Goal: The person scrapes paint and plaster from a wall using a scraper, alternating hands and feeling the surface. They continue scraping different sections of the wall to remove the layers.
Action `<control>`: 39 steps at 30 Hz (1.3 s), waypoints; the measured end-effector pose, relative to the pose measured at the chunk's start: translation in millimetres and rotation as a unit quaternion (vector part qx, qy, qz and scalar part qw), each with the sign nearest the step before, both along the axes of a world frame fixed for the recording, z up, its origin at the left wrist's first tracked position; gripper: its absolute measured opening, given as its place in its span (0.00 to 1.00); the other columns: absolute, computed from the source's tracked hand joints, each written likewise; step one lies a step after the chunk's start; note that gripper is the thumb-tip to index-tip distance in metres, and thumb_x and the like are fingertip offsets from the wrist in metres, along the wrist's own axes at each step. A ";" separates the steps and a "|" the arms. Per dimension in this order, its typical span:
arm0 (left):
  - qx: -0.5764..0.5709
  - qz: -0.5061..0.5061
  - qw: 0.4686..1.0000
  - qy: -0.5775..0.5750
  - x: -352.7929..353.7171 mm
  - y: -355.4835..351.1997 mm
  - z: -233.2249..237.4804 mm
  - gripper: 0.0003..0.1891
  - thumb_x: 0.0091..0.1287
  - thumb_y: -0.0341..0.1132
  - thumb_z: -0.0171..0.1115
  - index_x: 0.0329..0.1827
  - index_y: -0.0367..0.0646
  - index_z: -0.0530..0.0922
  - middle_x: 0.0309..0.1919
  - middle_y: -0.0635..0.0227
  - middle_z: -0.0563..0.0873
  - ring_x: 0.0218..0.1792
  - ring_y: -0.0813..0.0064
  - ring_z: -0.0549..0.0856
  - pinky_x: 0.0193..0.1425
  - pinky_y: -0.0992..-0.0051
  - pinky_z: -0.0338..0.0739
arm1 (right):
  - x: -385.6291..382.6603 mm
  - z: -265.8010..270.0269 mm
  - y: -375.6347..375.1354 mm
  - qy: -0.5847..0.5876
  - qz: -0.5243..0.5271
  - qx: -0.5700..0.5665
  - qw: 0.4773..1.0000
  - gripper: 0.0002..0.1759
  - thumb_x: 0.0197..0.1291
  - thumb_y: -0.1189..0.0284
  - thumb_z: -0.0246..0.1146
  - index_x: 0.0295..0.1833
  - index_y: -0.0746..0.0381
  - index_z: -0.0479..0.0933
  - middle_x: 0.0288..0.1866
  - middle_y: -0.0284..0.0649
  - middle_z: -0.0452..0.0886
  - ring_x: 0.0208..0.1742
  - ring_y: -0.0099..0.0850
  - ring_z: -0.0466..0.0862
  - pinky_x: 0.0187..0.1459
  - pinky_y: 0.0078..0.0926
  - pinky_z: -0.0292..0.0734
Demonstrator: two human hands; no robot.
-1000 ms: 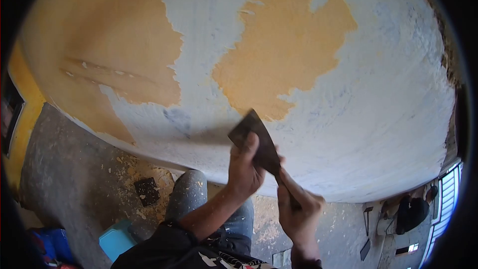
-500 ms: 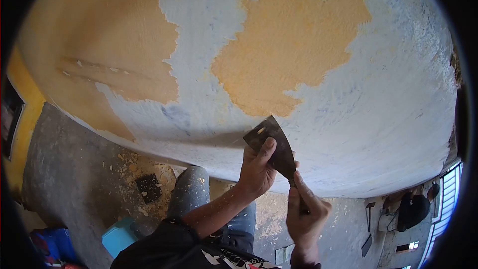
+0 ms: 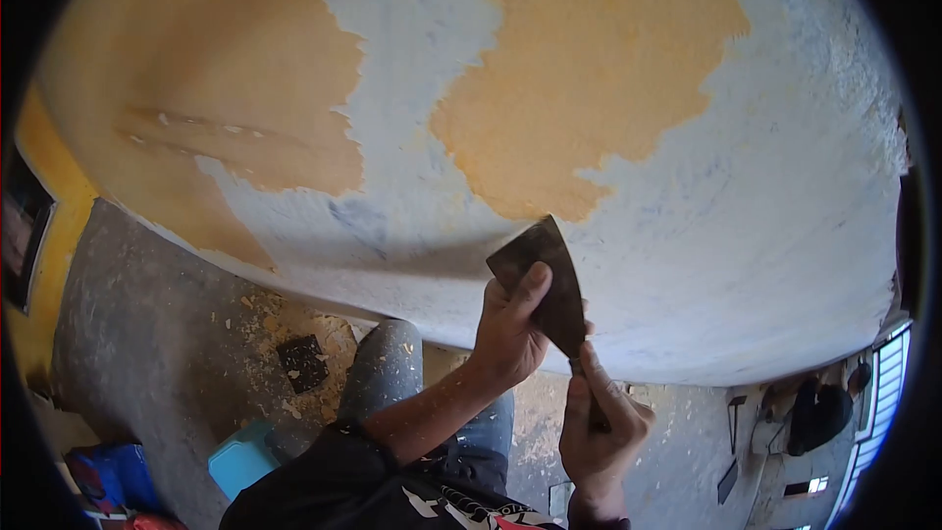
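Observation:
A broad dark scraper [image 3: 561,299] is held by both hands against a wall [image 3: 746,236]. My left hand [image 3: 510,334] grips its blade, the thumb lying flat on the face and the other fingers behind. Lower down, my right hand [image 3: 606,427] is wrapped round the handle, with a finger stretched along it toward the blade. The blade's top corner is right at the lower edge of a yellow-orange paint patch [image 3: 579,79]. Whitish, scraped surface surrounds that jagged patch.
Paint flakes litter the grey floor [image 3: 147,304] around a dark square piece [image 3: 302,363]. A light-blue container [image 3: 243,461] and a blue bag [image 3: 110,476] are at lower left. Another person [image 3: 822,417] is at far right, near a long-handled tool [image 3: 728,481].
The wall and its paint patches have shifted slightly right and up in view. The scraper has moved slightly up with them, both hands keeping their grip.

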State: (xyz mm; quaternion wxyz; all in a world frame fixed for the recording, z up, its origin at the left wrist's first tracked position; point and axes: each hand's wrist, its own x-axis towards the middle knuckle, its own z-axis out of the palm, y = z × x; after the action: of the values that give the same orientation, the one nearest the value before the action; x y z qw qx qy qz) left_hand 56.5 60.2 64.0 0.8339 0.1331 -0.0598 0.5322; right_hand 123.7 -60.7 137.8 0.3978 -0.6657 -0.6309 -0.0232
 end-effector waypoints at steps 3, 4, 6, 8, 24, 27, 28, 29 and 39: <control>-0.067 0.003 0.998 0.002 -0.3 -11.8 12.2 0.13 0.77 0.40 0.52 0.53 0.39 0.74 0.36 0.58 0.87 0.34 0.65 0.90 0.39 0.61 0.90 | 9.0 9.6 -8.3 0.023 0.008 -0.053 0.998 0.19 0.57 0.82 0.65 0.56 0.67 0.82 0.20 0.45 0.82 0.16 0.23 0.79 0.22 0.21 0.70; -0.099 0.011 0.995 0.005 0.7 -10.1 15.5 0.13 0.77 0.40 0.53 0.53 0.39 0.74 0.35 0.58 0.87 0.32 0.65 0.90 0.38 0.61 0.90 | 9.7 11.1 -5.5 0.033 0.003 -0.050 0.998 0.19 0.57 0.82 0.65 0.56 0.68 0.82 0.20 0.46 0.81 0.17 0.23 0.79 0.22 0.21 0.70; -0.018 0.036 0.999 0.007 -3.0 2.7 0.2 0.15 0.77 0.42 0.53 0.53 0.39 0.73 0.33 0.59 0.87 0.33 0.65 0.89 0.38 0.64 0.89 | -2.3 3.1 9.4 0.018 0.025 -0.006 1.000 0.18 0.57 0.84 0.65 0.55 0.69 0.82 0.27 0.52 0.85 0.22 0.28 0.85 0.26 0.22 0.74; 0.026 0.063 0.998 0.015 -15.2 10.0 3.8 0.15 0.77 0.43 0.53 0.55 0.40 0.72 0.34 0.60 0.86 0.34 0.67 0.89 0.38 0.66 0.88 | -4.8 9.6 12.6 0.066 0.027 -0.092 0.993 0.18 0.57 0.84 0.64 0.55 0.69 0.82 0.30 0.54 0.86 0.25 0.29 0.87 0.28 0.23 0.76; 0.024 -0.028 0.998 -0.045 -8.2 4.0 -5.5 0.11 0.77 0.36 0.52 0.56 0.41 0.73 0.40 0.64 0.86 0.38 0.69 0.89 0.42 0.66 0.89 | -3.7 -5.1 -0.6 -0.021 0.012 -0.042 0.999 0.21 0.57 0.83 0.64 0.58 0.68 0.81 0.24 0.49 0.84 0.19 0.25 0.82 0.22 0.21 0.71; -0.088 -0.002 0.996 0.010 2.3 -12.3 6.7 0.12 0.76 0.38 0.54 0.55 0.40 0.73 0.37 0.63 0.86 0.36 0.69 0.89 0.40 0.66 0.88 | 9.4 -7.4 -0.8 0.016 0.056 -0.004 0.998 0.21 0.57 0.84 0.64 0.58 0.67 0.81 0.18 0.46 0.80 0.16 0.21 0.77 0.20 0.21 0.67; -0.172 0.015 0.984 0.033 6.3 -11.3 10.0 0.13 0.77 0.39 0.53 0.54 0.40 0.73 0.34 0.62 0.86 0.34 0.68 0.89 0.37 0.66 0.88 | 10.0 -10.9 0.9 0.008 0.041 0.005 0.999 0.21 0.57 0.84 0.64 0.59 0.67 0.81 0.19 0.46 0.81 0.17 0.21 0.77 0.21 0.21 0.68; -0.112 0.019 0.992 0.052 7.2 -4.0 -1.9 0.12 0.77 0.39 0.53 0.54 0.40 0.73 0.34 0.61 0.87 0.33 0.66 0.89 0.36 0.63 0.88 | 11.0 -12.1 -0.3 0.000 0.023 0.008 1.000 0.21 0.57 0.84 0.65 0.59 0.67 0.81 0.20 0.46 0.81 0.17 0.20 0.78 0.21 0.21 0.69; -0.014 0.070 0.995 0.067 -6.9 10.7 -7.0 0.14 0.76 0.41 0.54 0.54 0.39 0.72 0.35 0.61 0.86 0.32 0.65 0.89 0.36 0.63 0.88 | -6.2 -6.4 8.2 0.003 0.002 -0.046 0.999 0.20 0.59 0.84 0.63 0.59 0.68 0.80 0.24 0.51 0.82 0.19 0.24 0.81 0.24 0.21 0.71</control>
State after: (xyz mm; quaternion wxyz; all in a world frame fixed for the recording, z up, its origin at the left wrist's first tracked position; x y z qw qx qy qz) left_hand 49.6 70.9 57.0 0.7985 0.1608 0.0130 0.5800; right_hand 117.5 -52.5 131.4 0.3682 -0.6823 -0.6315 0.0086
